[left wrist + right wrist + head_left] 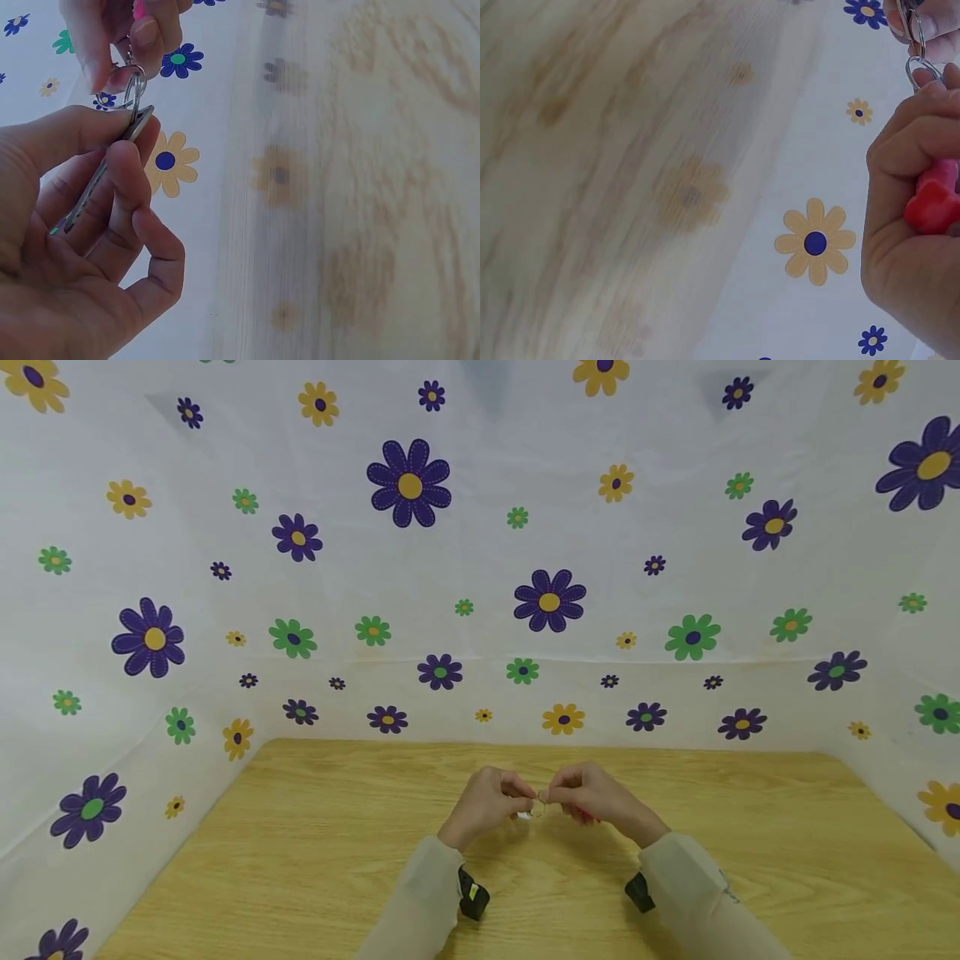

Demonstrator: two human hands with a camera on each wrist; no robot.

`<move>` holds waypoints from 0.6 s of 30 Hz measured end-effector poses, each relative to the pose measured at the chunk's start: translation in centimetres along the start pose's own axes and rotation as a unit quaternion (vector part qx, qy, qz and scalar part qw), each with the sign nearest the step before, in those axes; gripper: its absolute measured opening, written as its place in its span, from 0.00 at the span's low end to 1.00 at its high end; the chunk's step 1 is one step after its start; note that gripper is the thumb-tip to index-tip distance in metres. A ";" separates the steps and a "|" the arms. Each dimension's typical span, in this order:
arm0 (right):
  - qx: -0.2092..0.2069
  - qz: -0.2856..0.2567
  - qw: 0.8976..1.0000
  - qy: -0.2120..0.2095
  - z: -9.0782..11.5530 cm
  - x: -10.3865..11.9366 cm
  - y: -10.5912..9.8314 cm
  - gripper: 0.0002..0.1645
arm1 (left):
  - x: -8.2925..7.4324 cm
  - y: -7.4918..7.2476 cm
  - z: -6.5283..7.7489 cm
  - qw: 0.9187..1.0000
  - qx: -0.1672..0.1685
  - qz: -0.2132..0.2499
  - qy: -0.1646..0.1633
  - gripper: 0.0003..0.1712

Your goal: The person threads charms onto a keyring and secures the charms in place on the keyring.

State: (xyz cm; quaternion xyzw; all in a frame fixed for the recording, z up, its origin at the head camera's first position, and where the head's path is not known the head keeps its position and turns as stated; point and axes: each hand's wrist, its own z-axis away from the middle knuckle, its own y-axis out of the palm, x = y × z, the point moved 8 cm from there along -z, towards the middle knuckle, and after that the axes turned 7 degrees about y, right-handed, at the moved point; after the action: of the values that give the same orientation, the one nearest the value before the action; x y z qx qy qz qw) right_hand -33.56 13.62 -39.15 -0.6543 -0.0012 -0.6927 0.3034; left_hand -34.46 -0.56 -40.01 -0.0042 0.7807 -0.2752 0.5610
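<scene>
Over the table, my left hand [480, 803] pinches a flat silver key [94, 186] between thumb and fingers, seen nearly edge-on in the left wrist view. A thin metal ring [141, 84] passes through the key's head. My right hand [600, 797] holds a second metal ring [910, 73] by its fingertips, and the two rings meet between the hands. Inside the curled right fingers lies a red and pink trinket [934, 208], mostly covered by the palm. A short chain [129, 51] runs up from the ring toward the right hand.
Below the hands spreads a wood-grain table [337, 843]. A white sheet printed with flowers [480, 552] hangs behind it and along both sides. Each wrist carries a black camera mount [472, 895] under a pale sleeve [423, 893].
</scene>
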 end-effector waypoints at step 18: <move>-0.019 -0.097 0.995 -0.002 -0.5 -0.9 0.2 0.06 | -0.1 0.2 0.0 1.000 -0.001 0.027 -0.003 0.02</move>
State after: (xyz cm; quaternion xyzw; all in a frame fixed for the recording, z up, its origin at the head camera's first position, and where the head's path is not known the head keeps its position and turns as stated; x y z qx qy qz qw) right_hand -33.99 13.63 -40.10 -0.6581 -0.0520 -0.7177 0.2218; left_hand -34.36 -0.40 -39.98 0.0156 0.7793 -0.2589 0.5704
